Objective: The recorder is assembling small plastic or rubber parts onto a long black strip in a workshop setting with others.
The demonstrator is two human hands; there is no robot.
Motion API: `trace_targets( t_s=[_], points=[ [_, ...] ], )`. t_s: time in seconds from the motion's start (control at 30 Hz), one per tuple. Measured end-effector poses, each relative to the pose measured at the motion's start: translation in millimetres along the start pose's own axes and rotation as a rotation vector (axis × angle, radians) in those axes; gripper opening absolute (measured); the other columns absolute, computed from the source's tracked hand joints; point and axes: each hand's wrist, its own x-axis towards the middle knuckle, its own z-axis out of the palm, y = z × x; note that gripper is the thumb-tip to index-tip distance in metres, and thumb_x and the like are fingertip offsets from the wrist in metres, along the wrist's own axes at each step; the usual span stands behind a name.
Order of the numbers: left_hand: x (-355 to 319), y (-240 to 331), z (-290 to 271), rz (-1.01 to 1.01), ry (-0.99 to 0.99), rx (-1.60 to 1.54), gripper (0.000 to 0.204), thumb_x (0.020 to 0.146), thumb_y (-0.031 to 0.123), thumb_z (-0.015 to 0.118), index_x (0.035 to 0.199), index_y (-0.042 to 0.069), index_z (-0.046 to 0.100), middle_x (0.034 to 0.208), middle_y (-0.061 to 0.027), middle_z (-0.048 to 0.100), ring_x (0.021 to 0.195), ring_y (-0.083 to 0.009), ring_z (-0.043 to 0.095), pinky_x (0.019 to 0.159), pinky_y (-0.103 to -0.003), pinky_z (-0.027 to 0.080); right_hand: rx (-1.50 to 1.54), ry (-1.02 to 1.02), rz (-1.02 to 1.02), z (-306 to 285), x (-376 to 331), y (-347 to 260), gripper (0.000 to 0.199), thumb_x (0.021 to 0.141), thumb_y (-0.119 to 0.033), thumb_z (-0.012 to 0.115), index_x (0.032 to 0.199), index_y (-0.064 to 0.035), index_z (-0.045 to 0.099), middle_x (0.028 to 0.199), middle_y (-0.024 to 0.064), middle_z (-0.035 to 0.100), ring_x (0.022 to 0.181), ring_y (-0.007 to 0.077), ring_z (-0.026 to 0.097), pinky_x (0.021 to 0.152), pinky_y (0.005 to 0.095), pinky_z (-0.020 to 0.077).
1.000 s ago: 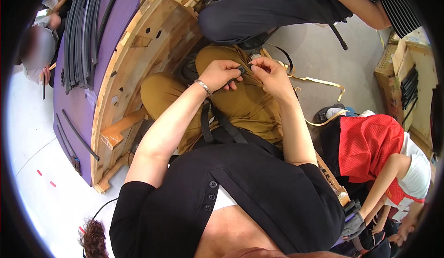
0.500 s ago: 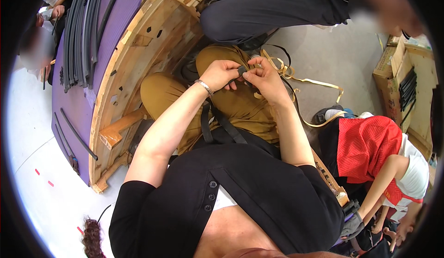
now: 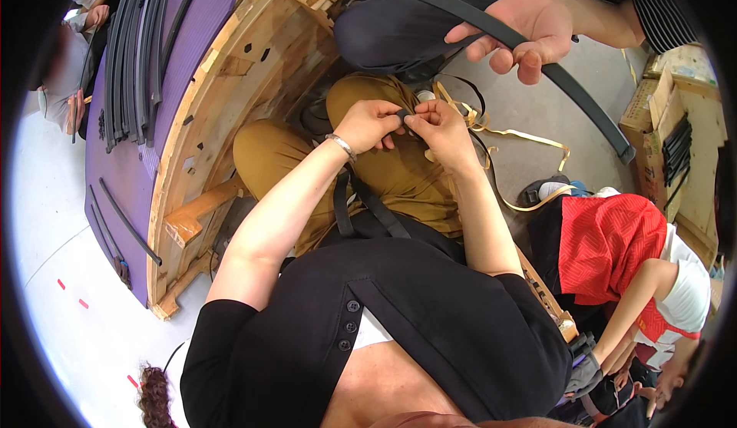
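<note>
Above my lap, my left hand (image 3: 371, 125) pinches a small black piece (image 3: 402, 116) between thumb and fingers. The fingertips of my right hand (image 3: 442, 130) close on the same piece from the other side. Its exact kind is too small to make out, and my fingers cover most of it. Both hands meet over the brown trousers (image 3: 384, 171) of my bent legs.
Across from me, a co-worker's hand (image 3: 530, 29) holds a long black strip (image 3: 587, 105). At left, a wooden bench (image 3: 246, 67) with a purple mat (image 3: 115, 178) bears several black strips (image 3: 138, 59). Yellow strapping (image 3: 530, 136) curls on the floor near a carton (image 3: 641, 121).
The co-worker's hand has come into view at the upper right with the long black strip. My right fingers have drawn closer around the small piece; my left hand has hardly moved.
</note>
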Motion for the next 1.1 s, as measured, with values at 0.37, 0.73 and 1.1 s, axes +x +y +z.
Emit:
trace_targets(
  t_s=[0.37,0.73,1.1],
  points=[
    [-2,0,0,-0.003,0.013,0.033,0.026,0.083,0.013,0.052,0.104,-0.001,0.058,0.081,-0.0047,0.063,0.055,-0.0081,0.058,0.046,-0.019,0.043,-0.087,0.085,0.048,3,4,8,0.029,0.072,-0.016,0.070,0.088,0.0023,0.054,0.073,0.0032,0.058,0.063,0.0072,0.052,0.053,0.0195,0.0402],
    [1,-4,-6,0.056,-0.058,-0.001,0.024,0.083,0.013,0.051,0.102,0.000,0.059,0.081,-0.0039,0.063,0.056,-0.0083,0.057,0.048,-0.020,0.044,-0.102,0.100,0.070,9,5,2,0.032,0.072,-0.014,0.071,0.091,0.0042,0.054,0.074,0.0029,0.058,0.064,0.0059,0.051,0.055,0.0175,0.0395],
    [-2,-1,-1,0.034,-0.004,0.009,0.023,0.083,0.015,0.053,0.097,-0.001,0.061,0.076,-0.0041,0.063,0.051,-0.0079,0.055,0.045,-0.019,0.042,0.249,-0.034,0.108,-10,0,4,0.021,0.078,-0.012,0.065,0.092,-0.0001,0.053,0.072,0.0018,0.058,0.061,0.0057,0.052,0.052,0.0175,0.0374]
  ],
)
